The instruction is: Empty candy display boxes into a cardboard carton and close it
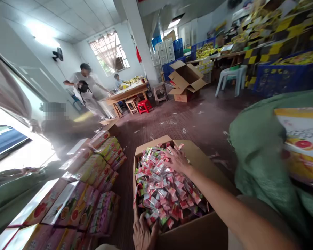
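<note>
An open cardboard box [193,234] in front of me is heaped with small clear-and-pink wrapped sachets [159,180], some with green or purple parts. My right hand [177,159] lies on the far right of the heap, fingers spread, palm down. Whether a sachet is under the palm is hidden. At the near left corner of the box, my left hand [144,232] grips the cardboard, fingers along the left side and thumb at the near edge.
Stacked fruit-printed cartons [67,205] stand close on the left, beside a blurred person [59,132]. Green sacking [261,139] and a printed carton [302,146] are at right. Farther off are an empty open box [186,78], stools [144,106] and another person [87,86] by a table [127,92].
</note>
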Tool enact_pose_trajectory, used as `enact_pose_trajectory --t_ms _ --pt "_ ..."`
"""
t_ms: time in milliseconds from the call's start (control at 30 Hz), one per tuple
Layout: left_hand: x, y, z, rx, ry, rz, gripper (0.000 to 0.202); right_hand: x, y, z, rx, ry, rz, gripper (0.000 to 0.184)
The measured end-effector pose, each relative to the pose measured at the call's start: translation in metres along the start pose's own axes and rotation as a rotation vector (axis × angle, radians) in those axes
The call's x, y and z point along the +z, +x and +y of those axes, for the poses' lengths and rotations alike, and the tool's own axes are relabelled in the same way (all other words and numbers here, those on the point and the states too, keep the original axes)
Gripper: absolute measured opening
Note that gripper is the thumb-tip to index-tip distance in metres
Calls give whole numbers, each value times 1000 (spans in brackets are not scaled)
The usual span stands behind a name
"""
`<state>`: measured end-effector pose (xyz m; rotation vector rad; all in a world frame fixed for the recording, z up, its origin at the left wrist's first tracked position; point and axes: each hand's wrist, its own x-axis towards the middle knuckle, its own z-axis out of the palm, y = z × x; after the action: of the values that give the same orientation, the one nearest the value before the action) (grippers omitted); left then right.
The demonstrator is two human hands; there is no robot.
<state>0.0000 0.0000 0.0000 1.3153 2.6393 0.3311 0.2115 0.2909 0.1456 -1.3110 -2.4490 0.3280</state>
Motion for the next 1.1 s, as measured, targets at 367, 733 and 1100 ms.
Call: enact_pose_trajectory --t_ms 367,733,1100 --pt "-65 117 96 148 -45 -19 75 95 -81 -49 30 81 -245 76" --pt "-20 163 146 57 47 -85 78 122 -58 -37 105 144 -298 82" --pt "-3 200 157 46 -63 -93 76 101 -19 -36 86 40 -458 86"
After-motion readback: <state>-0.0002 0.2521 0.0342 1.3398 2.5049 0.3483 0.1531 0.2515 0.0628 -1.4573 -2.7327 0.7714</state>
